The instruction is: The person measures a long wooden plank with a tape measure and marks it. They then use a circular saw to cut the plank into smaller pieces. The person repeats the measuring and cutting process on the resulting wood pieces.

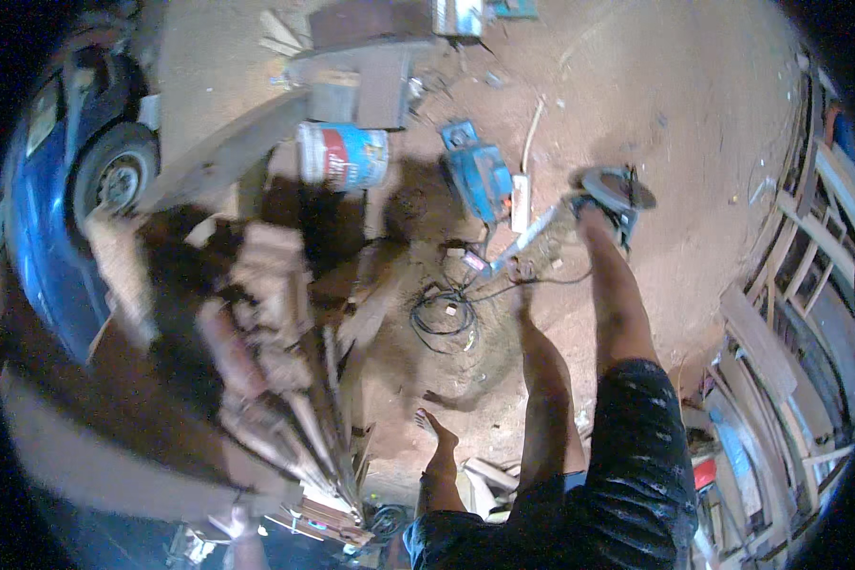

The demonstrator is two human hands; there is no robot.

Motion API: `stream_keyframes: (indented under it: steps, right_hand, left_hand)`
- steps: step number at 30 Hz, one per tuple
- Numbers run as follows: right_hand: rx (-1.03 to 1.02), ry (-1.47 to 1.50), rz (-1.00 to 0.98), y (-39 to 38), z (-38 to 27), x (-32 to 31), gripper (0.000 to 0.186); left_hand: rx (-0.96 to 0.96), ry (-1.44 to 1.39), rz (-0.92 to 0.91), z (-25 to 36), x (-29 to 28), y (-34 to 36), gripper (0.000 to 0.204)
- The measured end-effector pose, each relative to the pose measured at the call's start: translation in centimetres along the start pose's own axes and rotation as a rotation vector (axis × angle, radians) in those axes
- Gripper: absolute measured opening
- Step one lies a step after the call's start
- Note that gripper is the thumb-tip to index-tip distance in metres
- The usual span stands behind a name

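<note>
My right hand (pixel 589 209) grips a power tool with a large round disc (pixel 622 185), a circular saw by its look, at the right of the middle. My left hand (pixel 521 273) is low beside a long light-blue strip (pixel 534 233) and a dark cable (pixel 559 281); its fingers are too blurred to read. A small pink object (pixel 475 258) is close to its left. A teal corded power tool (pixel 480 180) lies beyond, beside a white bar (pixel 520 204). A loop of black cable (pixel 442 323) is on the dirt ground below.
A bare foot (pixel 432 423) shows low in the middle. Offcuts and planks (pixel 266 304) pile at left, near a paint bucket (pixel 342 155) on its side and a blue car (pixel 38 218). Stacked boards (pixel 769 351) line the right edge. A blurred pale limb-like shape (pixel 247 541) is at lower left.
</note>
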State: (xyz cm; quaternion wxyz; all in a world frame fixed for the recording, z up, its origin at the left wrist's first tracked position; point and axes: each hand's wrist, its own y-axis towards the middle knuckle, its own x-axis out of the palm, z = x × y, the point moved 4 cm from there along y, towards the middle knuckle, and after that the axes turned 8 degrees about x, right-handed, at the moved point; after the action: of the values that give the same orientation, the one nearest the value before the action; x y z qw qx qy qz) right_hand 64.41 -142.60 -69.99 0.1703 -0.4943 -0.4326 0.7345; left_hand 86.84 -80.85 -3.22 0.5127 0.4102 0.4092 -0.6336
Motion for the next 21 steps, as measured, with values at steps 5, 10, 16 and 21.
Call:
stream_keyframes:
  steps: [5,10,16,21]
  right_hand:
    - [-0.238,0.128,0.099,-16.4,4.4,-11.7,0.07]
    - [-0.228,0.578,0.147,-32.7,8.2,-24.8,0.059]
    - [-0.327,1.031,-0.087,-51.8,7.5,-33.8,0.039]
    - [-0.596,0.902,-0.204,-63.2,2.5,-40.1,0.032]
  left_hand:
    - [0.206,0.046,-0.002,2.5,0.1,0.9,0.133]
    - [0.362,-0.028,0.081,5.5,0.7,3.4,0.119]
    - [0.324,-0.041,0.124,5.7,-1.6,1.6,0.121]
    - [0.301,-0.042,0.138,6.6,-1.6,2.7,0.122]
